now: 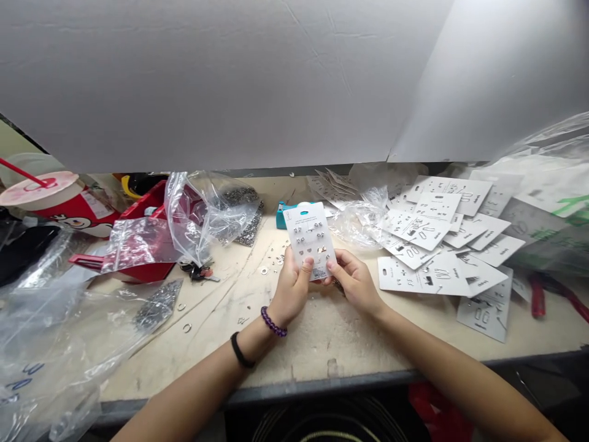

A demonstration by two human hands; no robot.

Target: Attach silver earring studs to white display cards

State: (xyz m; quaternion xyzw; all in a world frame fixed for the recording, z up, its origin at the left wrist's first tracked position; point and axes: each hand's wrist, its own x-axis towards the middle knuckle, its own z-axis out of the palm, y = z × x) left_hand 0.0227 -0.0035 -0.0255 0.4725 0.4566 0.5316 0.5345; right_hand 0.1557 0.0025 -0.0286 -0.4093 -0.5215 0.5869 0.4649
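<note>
The card (pixel 309 238) looks like smooth matt paperboard, the scuffed tabletop (pixel 350 344) like wood, the bags (pixel 184 227) glossy plastic, the rings (pixel 186 332) shiny metal.

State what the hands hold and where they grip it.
A white earring card: left hand at its lower left, right hand at its lower right.

Single head-worn view, forward and down over the workbench (pixel 350 344), from close above.
</note>
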